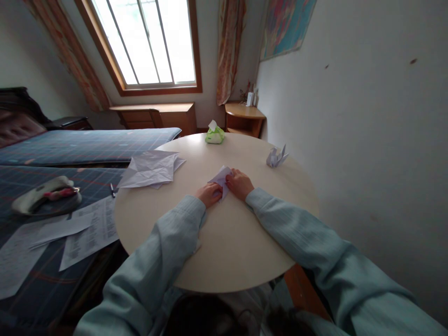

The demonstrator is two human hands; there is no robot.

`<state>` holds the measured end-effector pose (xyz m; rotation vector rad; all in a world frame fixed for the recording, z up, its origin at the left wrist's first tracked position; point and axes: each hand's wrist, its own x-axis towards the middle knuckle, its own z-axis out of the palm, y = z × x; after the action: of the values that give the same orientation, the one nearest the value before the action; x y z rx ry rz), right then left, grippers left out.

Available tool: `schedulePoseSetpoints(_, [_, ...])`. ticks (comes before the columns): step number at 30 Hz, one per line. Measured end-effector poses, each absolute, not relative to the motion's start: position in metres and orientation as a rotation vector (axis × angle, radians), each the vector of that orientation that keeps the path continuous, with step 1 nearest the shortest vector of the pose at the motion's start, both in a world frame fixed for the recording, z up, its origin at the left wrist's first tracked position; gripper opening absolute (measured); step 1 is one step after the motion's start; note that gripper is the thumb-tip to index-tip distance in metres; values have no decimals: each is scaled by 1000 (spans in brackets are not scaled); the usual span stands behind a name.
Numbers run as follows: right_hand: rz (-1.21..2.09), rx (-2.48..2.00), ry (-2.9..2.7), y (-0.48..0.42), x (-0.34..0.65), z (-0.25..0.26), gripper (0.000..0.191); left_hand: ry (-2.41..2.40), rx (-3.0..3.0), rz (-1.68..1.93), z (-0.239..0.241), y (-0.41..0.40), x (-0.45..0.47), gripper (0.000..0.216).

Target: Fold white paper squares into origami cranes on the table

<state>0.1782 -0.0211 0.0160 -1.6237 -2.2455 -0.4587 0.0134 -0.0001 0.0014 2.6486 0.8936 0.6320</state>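
A small piece of folded white paper (220,177) lies near the middle of the round table (238,242), between my two hands. My left hand (209,194) grips its lower left side, fingers closed on the edge. On the upper right side, my right hand (240,184) pinches the same paper, with the fingertips bent over it. My fingers cover part of the folds. Farther right on the tabletop stands a finished-looking origami crane (276,157). A stack of creased white sheets (152,169) rests at the table's left edge, partly overhanging.
A green tissue pack (214,135) sits at the table's far edge. To the left, beds with plaid covers (140,140) hold printed sheets (93,231), a pen (112,190) and a grey padded item (45,196). A white wall (378,140) runs along the right.
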Motion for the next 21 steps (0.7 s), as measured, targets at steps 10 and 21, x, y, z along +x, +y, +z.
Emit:
schedulePoseSetpoints(10, [-460,-1658,-2267,-21,177,18,12,922,2679,659,-1,-2,16,40])
schedulePoseSetpoints(21, [-377,-1750,-2297,-25,175,23,18,814,2699,738,-1,-3,15,23])
